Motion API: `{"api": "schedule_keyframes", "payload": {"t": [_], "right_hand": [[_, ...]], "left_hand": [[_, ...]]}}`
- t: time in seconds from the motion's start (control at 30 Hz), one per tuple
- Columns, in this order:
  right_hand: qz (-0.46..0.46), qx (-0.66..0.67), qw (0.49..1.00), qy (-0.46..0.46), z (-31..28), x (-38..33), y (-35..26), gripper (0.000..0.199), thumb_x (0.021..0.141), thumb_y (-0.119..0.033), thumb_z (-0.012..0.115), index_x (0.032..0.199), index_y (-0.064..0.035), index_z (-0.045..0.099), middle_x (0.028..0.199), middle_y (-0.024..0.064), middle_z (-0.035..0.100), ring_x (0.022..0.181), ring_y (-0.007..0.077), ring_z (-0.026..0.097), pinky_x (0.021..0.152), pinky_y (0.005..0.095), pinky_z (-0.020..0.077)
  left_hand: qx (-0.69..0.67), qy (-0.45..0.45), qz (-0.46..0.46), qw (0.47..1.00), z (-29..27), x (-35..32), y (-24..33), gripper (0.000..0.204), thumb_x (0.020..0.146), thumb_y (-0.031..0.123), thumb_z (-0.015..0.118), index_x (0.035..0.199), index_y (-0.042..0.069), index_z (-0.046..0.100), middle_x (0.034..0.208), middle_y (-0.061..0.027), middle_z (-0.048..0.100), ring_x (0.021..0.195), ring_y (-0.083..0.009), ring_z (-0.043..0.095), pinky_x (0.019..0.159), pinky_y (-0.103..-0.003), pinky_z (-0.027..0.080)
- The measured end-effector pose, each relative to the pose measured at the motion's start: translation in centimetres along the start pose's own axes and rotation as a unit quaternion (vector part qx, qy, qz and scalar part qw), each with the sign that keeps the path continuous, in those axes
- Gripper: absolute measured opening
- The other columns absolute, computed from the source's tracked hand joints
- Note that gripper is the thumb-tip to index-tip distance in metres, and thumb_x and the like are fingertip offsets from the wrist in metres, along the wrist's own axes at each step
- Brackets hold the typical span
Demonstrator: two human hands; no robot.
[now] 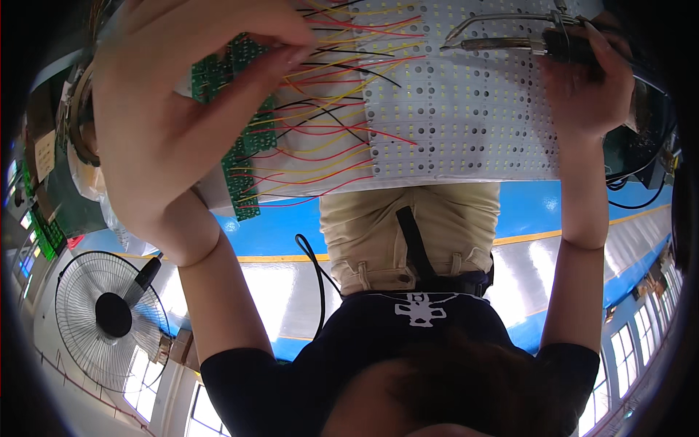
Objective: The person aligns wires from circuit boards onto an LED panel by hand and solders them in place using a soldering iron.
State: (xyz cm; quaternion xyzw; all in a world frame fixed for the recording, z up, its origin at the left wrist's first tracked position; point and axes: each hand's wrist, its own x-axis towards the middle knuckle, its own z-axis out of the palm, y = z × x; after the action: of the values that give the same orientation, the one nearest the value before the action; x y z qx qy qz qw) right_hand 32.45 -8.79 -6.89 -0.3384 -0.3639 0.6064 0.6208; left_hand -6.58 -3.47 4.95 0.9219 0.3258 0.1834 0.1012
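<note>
Both forearms rise from the lower part of the view toward its top, bare below short dark sleeves. The left hand (182,109) is raised at the upper left, its wrist bent, the fingers curled forward and pinched together at their tips, the back of the hand filling much of that corner. The right hand (586,80) is at the upper right, forearm nearly straight, its fingers wrapped in a closed grip around a dark handle.
</note>
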Motion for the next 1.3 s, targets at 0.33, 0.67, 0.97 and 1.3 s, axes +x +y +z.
{"api": "schedule_keyframes", "payload": {"t": [0.33,0.67,0.97,1.3], "right_hand": [[0.001,-0.022,0.999,0.024,-2.7,-0.3,0.8,0.046,0.102,-0.027,0.046,0.127,0.0088,0.061,0.116,0.0198,0.069,0.104,0.0301,0.069,0.088,0.0466,0.0587],[0.006,-0.011,0.997,-0.080,-3.0,0.2,0.5,0.048,0.102,-0.026,0.045,0.131,0.0102,0.058,0.117,0.0216,0.068,0.104,0.0315,0.069,0.091,0.0482,0.0585],[-0.147,-0.197,0.969,-0.024,-1.9,0.2,1.8,0.039,0.094,-0.002,0.056,0.131,0.0118,0.056,0.120,0.0265,0.066,0.103,0.0325,0.070,0.090,0.0425,0.0613],[-0.183,-0.189,0.965,-0.015,9.6,2.1,1.4,0.021,0.091,-0.010,0.051,0.071,-0.0045,0.046,0.047,0.0011,0.043,0.030,0.0089,0.034,0.032,0.0217,0.0377]], "left_hand": [[-0.135,-0.256,0.000,0.957,-3.0,-1.2,-3.9,0.019,0.069,0.001,0.076,0.087,0.002,0.071,0.079,-0.0071,0.059,0.071,-0.0185,0.055,0.065,-0.033,0.039],[-0.087,-0.256,0.036,0.962,-1.1,-1.0,-2.6,0.019,0.066,0.007,0.080,0.082,0.008,0.069,0.072,-0.0029,0.052,0.063,-0.0193,0.046,0.070,-0.035,0.035],[-0.084,-0.241,0.038,0.966,0.3,-1.2,-1.7,0.019,0.066,0.009,0.080,0.081,0.009,0.067,0.076,-0.0024,0.056,0.068,-0.0222,0.052,0.074,-0.036,0.039],[-0.043,-0.195,0.063,0.978,2.3,-1.7,0.0,0.024,0.066,0.012,0.080,0.085,0.010,0.065,0.083,-0.0043,0.061,0.082,-0.0274,0.060,0.079,-0.040,0.042]]}}
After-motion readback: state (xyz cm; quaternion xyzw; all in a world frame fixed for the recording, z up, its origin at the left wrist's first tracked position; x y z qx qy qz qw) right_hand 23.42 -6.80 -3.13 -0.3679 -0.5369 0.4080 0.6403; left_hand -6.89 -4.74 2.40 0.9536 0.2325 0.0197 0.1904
